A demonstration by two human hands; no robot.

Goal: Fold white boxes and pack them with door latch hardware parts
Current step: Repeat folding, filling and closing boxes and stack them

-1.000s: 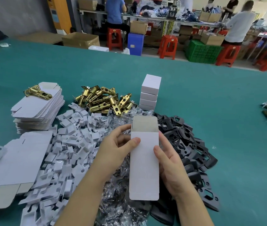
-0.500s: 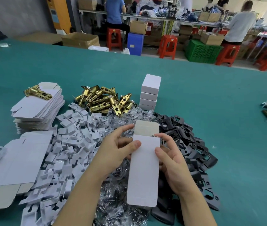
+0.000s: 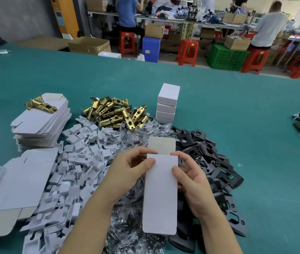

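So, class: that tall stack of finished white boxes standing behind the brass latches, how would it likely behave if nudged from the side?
The stack of white boxes looks narrow and tall, four high, so it would probably tip or shear apart. The top box sits slightly askew, so it likely slides off first. Their weight cannot be judged.

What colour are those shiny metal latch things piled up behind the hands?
The latches are shiny gold, brass-like, seen best in the head view, the only view here.

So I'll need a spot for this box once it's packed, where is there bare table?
Bare green table lies right of the black plates and behind the stacked white boxes. Crowded: flat cartons, white inserts, brass latches and plastic bags around both hands.
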